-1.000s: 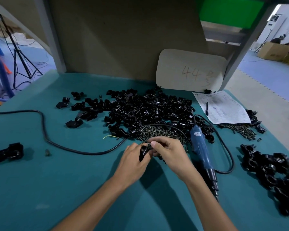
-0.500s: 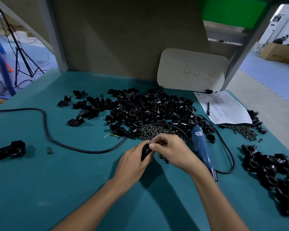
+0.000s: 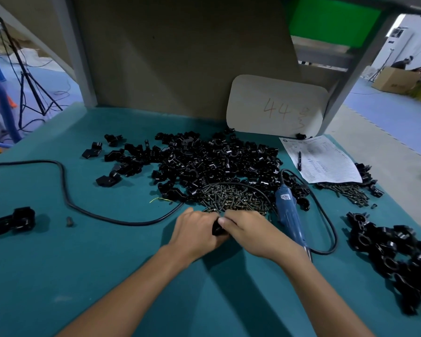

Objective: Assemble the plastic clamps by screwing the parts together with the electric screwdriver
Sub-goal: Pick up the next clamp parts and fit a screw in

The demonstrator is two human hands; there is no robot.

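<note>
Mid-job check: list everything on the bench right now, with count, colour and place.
clamp parts: big pile, black, centre back of table
screws: pile, dark, just in front of clamp parts
side screws: smaller pile, dark, right, below paper
screwdriver: one, blue, lying right of the hands
cable: one, black, looping across the left side
right pile: many clamp pieces, black, right edge
left clamp: one, black, far left
loose screw: one, dark, beside left clamp
paper: one, white, right back
pen: one, black, on paper
board: one, beige, marked 44, leaning at back
table: one, teal
held clamp: one, black, between the hands
left hand: grips held clamp
right hand: holds held clamp
</note>
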